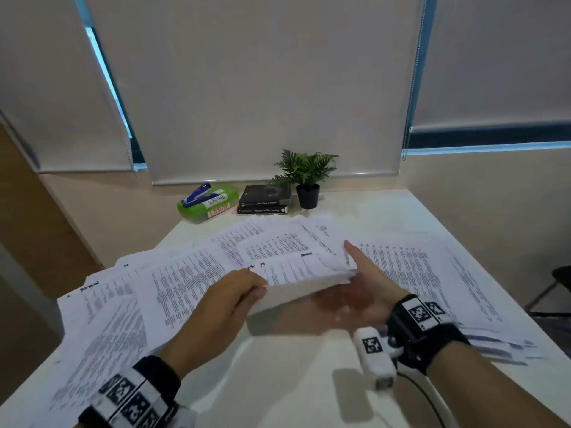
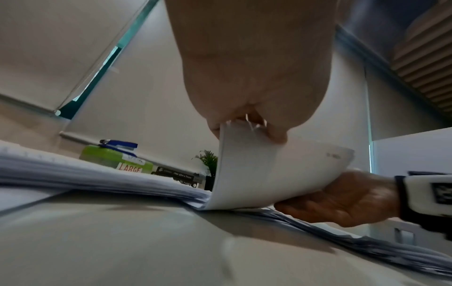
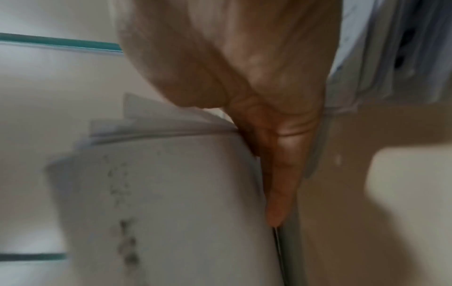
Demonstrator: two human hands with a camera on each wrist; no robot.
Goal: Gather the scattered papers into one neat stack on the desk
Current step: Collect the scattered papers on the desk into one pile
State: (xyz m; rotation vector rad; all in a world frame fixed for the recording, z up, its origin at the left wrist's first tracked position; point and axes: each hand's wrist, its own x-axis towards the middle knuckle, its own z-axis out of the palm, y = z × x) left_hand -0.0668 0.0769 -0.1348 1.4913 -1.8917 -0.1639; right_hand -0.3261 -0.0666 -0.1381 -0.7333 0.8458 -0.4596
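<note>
Printed papers lie fanned across the white desk (image 1: pixel 293 366), one spread at the left (image 1: pixel 123 304) and another at the right (image 1: pixel 417 273). Between them a bundle of sheets (image 1: pixel 296 273) is raised off the desk and curls upward (image 2: pixel 269 174). My left hand (image 1: pixel 247 288) pinches the bundle's near left edge, thumb and fingers closed on the sheets (image 2: pixel 244 125). My right hand (image 1: pixel 361 279) stands on its side at the bundle's right edge, thumb up. Its straight fingers (image 3: pixel 276 154) lie against and under the sheets (image 3: pixel 171 193); their tips are hidden.
At the desk's far edge stand a green box (image 1: pixel 213 208) with a blue stapler (image 1: pixel 197 194) on it, two dark books (image 1: pixel 265 200) and a small potted plant (image 1: pixel 306 180). Roller blinds hang behind. A dark chair (image 1: pixel 559 282) shows at the right.
</note>
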